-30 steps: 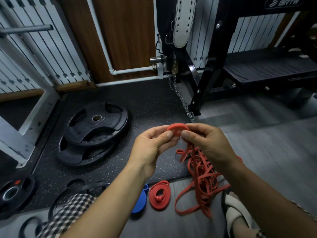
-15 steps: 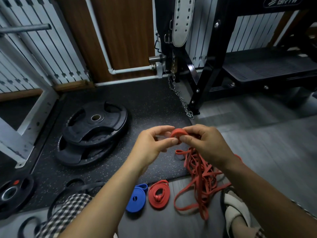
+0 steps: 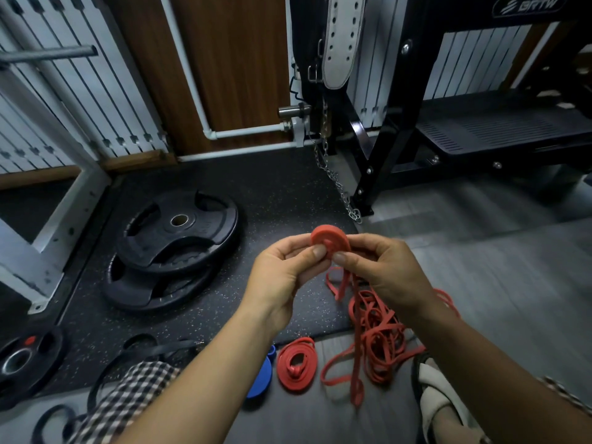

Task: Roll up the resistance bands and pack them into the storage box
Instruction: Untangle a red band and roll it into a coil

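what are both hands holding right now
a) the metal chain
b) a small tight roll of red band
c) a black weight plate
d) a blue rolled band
b: the left hand and the right hand both pinch the small red roll between thumb and fingers, while its loose tail hangs down to a tangle on the floor.

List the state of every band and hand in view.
Red roll: partly wound, held up, tail hanging.
Left hand: pinches the red roll.
Right hand: pinches the red roll.
Red tangle: unrolled, on floor.
Red coil: rolled, flat on floor.
Blue band: rolled, on floor.
Black bands: loose, on floor.
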Available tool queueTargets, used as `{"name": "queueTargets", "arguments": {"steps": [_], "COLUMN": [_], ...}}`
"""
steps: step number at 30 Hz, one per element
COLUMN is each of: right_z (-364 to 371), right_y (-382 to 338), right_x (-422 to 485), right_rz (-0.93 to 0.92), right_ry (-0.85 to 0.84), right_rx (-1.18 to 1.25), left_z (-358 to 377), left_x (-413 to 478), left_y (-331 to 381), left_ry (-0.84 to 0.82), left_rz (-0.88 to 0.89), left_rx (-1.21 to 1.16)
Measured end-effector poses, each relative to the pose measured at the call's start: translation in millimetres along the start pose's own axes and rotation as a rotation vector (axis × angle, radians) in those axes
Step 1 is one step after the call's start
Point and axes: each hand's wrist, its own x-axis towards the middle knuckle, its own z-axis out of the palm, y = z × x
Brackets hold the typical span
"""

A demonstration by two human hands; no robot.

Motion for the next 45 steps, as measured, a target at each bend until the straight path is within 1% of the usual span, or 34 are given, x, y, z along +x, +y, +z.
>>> {"name": "queueTargets", "arguments": {"steps": [1,3,5,6,9,10,11,12,14,19,21,26,29,32,33,34,35,36,38,39,40,42,43,45], "right_z": [0.8,0.5,-2.7,-5.2,-12.1,-12.9,-12.7,-12.1,-10.9,-11.4,-8.2,1.5,4.6,7.8,6.5,3.7,-0.6,-5.3,-13.4,-15.1,-15.5,-13.7,-12.8,-12.3], "right_y": [1.5,2.3,1.3,0.6,2.3,3.2,3.8,3.7,1.5,-8.2,-5.6,-2.4,0.4,4.5,4.8,3.8,2.5,0.9,0.7,1.8,3.4,5.5,5.2,2.9], "right_x": [0.0,-0.1,-0.2,-0.1,0.7,0.0,-0.8,-2.0,-3.4,-4.0,-4.1,-6.0,-7.3,-7.2,-5.8,-4.3,-2.6,-0.7,2.2,3.0,2.8,1.2,0.3,-0.7], "right_rz": [-0.004,-0.042,-0.079,-0.093,-0.153,-0.173,-0.189,-0.201,-0.211,-0.046,-0.013,-0.041,-0.037,-0.037,-0.033,-0.028,-0.032,-0.050,-0.113,-0.146,-0.179,-0.235,-0.248,-0.218], "right_ry": [0.009,0.015,0.014,0.011,-0.036,-0.067,-0.095,-0.111,-0.102,-0.068,-0.053,0.035,0.046,0.048,0.029,0.004,-0.013,-0.018,-0.030,-0.050,-0.080,-0.142,-0.154,-0.139], "right_rx": [0.008,-0.051,-0.176,-0.269,-0.636,-0.721,-0.772,-0.793,-0.744,-0.186,-0.072,0.158,0.208,0.126,0.103,0.080,0.034,-0.057,-0.352,-0.498,-0.615,-0.744,-0.761,-0.680], "left_z": [0.8,-0.2,-2.5,-4.8,-12.6,-14.1,-14.8,-15.1,-13.9,-8.2,-6.5,3.6,4.4,1.7,0.3,-1.5,-4.0,-6.7,-13.5,-15.8,-17.0,-15.8,-15.0,-13.4], "left_x": [0.1,0.5,0.2,0.8,4.8,5.7,6.0,5.9,4.2,0.8,1.0,-2.3,-3.3,-4.3,-4.2,-4.0,-3.0,-2.2,1.8,3.6,4.4,4.5,4.3,4.1], "left_y": [-1.6,-3.5,-0.5,1.6,6.8,7.8,8.4,8.8,9.7,13.5,13.8,8.0,2.3,-2.1,-2.2,-1.1,0.9,4.5,10.3,12.9,14.9,15.8,15.0,14.0], "left_ry": [0.002,0.002,-0.016,-0.032,-0.063,-0.080,-0.103,-0.121,-0.118,-0.042,-0.045,-0.033,0.004,0.013,0.003,-0.018,-0.041,-0.063,-0.070,-0.062,-0.073,-0.138,-0.153,-0.136], "left_rz": [-0.012,-0.024,-0.029,0.001,0.215,0.270,0.300,0.312,0.304,0.184,0.118,-0.029,-0.099,-0.152,-0.164,-0.172,-0.164,-0.129,0.004,0.073,0.131,0.200,0.210,0.209], "left_rx": [-0.034,-0.034,0.084,0.228,0.853,0.987,1.058,1.078,0.989,0.394,0.210,-0.063,-0.201,-0.320,-0.321,-0.274,-0.158,0.037,0.485,0.646,0.758,0.916,0.935,0.828]}}
